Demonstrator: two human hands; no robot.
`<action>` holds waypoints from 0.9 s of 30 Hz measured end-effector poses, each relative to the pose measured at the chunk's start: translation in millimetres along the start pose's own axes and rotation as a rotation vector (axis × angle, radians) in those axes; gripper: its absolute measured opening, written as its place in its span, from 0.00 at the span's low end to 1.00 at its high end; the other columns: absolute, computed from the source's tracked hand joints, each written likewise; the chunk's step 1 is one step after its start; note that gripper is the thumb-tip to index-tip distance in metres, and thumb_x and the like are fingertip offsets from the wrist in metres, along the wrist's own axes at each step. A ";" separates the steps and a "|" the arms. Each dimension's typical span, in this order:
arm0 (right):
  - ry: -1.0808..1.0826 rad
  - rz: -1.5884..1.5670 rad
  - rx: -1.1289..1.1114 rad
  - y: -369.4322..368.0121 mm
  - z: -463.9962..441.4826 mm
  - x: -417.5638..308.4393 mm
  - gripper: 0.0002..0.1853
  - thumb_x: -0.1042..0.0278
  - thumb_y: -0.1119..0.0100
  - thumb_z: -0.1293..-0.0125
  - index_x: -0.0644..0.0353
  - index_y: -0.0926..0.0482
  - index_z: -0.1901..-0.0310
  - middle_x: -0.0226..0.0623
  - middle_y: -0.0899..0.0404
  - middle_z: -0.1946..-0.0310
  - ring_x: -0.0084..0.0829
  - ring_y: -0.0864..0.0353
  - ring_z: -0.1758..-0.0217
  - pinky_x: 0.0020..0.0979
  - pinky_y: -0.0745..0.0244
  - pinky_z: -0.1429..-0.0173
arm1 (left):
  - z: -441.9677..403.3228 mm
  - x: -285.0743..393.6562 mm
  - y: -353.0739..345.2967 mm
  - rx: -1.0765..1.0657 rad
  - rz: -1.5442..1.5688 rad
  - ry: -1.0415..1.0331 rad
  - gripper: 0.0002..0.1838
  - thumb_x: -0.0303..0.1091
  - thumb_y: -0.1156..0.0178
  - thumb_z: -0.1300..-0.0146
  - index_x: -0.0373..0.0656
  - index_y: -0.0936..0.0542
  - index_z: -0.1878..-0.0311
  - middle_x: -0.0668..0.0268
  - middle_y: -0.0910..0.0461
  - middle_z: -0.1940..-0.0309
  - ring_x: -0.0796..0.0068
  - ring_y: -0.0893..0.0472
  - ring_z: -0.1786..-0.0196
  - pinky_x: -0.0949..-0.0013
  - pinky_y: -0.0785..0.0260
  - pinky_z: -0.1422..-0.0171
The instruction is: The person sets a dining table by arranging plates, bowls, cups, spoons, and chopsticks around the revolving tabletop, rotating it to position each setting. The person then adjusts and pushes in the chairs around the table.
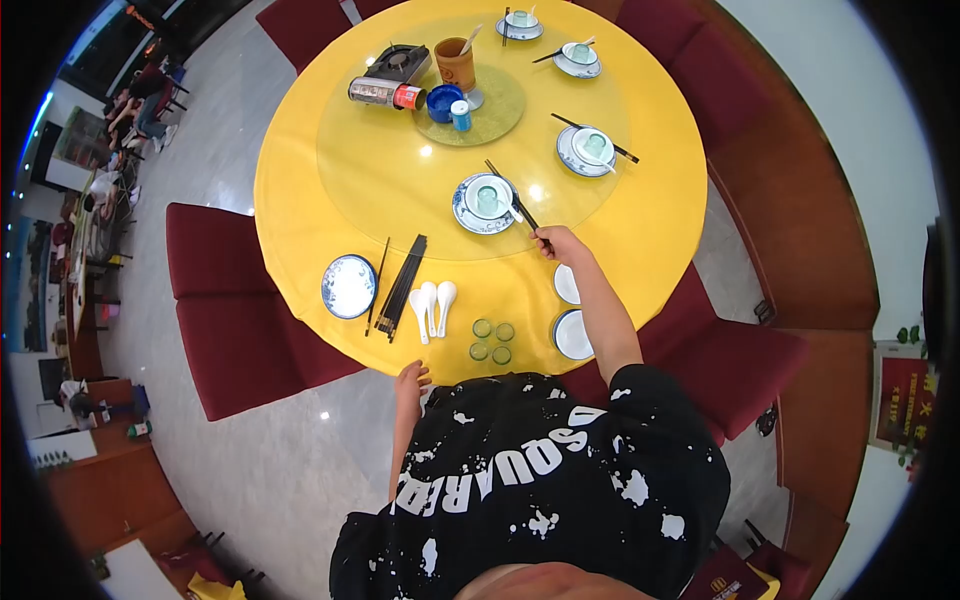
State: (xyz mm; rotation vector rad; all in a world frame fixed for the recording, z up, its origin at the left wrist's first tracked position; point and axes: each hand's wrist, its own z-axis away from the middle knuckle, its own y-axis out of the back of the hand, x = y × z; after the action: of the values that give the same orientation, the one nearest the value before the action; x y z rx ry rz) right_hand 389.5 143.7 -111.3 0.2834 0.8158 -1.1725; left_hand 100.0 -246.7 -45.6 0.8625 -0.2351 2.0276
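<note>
My right hand is closed on the lower end of a pair of dark chopsticks. They lie along the right side of a blue-patterned plate, which carries a small bowl with a green glass and a white spoon. My left hand rests empty at the table's front edge, its fingers loosely apart. Close to it are a bundle of black chopsticks, several white spoons and several green glasses. Two white dishes, one the front dish, are partly hidden by my right forearm.
On the round yellow table, a glass turntable holds a brown cup, a blue bowl and a blue-and-white jar. A portable stove stands behind. Other place settings line the right side. A patterned plate lies left; red chairs surround the table.
</note>
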 end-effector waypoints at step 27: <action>0.191 0.125 0.360 -49.7 -4.8 9.2 0.14 0.63 0.42 0.32 0.65 0.22 0.54 0.39 0.18 0.71 0.28 0.21 0.78 0.30 0.26 0.72 | 1.7 -36.5 -11.9 -0.004 -0.072 0.072 0.21 0.39 0.47 0.29 0.37 0.24 0.38 0.63 0.18 0.56 0.74 0.19 0.64 0.72 0.29 0.61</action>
State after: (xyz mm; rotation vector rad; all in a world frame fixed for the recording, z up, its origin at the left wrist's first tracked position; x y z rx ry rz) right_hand 344.3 120.6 -110.7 0.7423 0.7366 -1.1829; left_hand 123.4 -264.8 -70.1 0.7830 -0.1661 1.9860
